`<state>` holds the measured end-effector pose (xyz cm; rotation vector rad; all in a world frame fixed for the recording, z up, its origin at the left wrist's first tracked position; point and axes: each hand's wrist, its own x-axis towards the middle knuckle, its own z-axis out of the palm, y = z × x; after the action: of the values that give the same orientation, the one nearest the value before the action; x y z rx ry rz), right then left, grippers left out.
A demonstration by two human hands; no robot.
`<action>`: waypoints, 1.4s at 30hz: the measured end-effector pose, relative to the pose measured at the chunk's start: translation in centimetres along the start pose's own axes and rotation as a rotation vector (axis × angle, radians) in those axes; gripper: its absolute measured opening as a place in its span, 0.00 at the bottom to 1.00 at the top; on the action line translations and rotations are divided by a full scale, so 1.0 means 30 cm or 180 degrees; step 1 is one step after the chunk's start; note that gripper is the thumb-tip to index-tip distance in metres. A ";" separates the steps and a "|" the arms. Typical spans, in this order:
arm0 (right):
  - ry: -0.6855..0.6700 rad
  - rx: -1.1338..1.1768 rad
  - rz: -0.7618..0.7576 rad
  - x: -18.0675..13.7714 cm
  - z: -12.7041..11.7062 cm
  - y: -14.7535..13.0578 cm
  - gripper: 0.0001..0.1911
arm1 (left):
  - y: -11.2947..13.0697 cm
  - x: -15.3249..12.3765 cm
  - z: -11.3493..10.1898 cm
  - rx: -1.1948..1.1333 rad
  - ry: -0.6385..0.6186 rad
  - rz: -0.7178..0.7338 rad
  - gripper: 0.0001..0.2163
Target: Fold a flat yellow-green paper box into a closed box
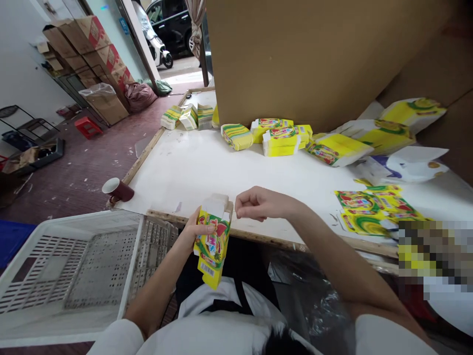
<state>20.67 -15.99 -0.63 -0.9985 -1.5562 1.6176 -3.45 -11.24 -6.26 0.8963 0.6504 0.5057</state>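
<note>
My left hand is closed on a yellow and green carton printed with fruit, with its thumb across the front. The carton is partly unfolded: a white flap stands up at its top and a yellow flap with a barcode hangs at the bottom. Just right of the carton's top is my right hand, its fingers curled in and no object visible in them. Both hands are over the front edge of the white table.
Flat printed cartons lie at right beside a co-worker's blurred area. Bundled cartons and boxes stand along a large cardboard sheet. A mug sits at the left corner, above a white plastic crate.
</note>
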 end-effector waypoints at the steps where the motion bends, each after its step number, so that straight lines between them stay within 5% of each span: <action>1: -0.0229 -0.0315 0.0196 -0.006 -0.015 -0.021 0.16 | 0.007 -0.002 0.003 0.0032 -0.0003 -0.0002 0.30; 6: -0.0820 -0.0578 0.0182 -0.004 -0.032 -0.069 0.18 | 0.020 -0.002 0.033 0.0148 -0.0201 -0.0111 0.30; 14: 0.0107 0.0629 -0.0560 0.017 0.005 -0.040 0.24 | -0.007 0.011 0.025 0.0198 0.0015 -0.0085 0.31; 20: -0.0695 -0.1072 -0.0494 -0.027 0.035 -0.099 0.13 | -0.065 0.011 0.017 -0.0089 0.0400 -0.0320 0.25; 24: 0.0000 -0.1665 -0.0565 -0.047 0.146 -0.027 0.12 | -0.041 0.043 0.042 -0.0552 0.0558 -0.0071 0.21; 29: 0.0831 -0.2120 -0.1269 -0.051 0.301 0.036 0.12 | -0.014 0.144 0.068 -0.1175 0.1059 0.0402 0.18; 32: 0.0733 -0.2115 -0.1732 -0.004 0.368 0.077 0.10 | -0.015 0.194 0.070 -0.1453 0.1207 0.0340 0.15; 36: 0.0074 -0.1830 -0.1474 0.062 0.412 0.187 0.14 | 0.000 0.235 0.048 -0.1655 0.1432 0.0629 0.14; 42: 0.0798 0.0593 -0.0627 -0.066 0.378 0.349 0.20 | 0.051 0.248 -0.078 -0.1702 0.1207 0.0296 0.23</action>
<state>12.11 -23.86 -10.97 -0.8805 -1.2686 1.4128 -0.09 -4.34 -8.30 0.3251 0.7670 0.8960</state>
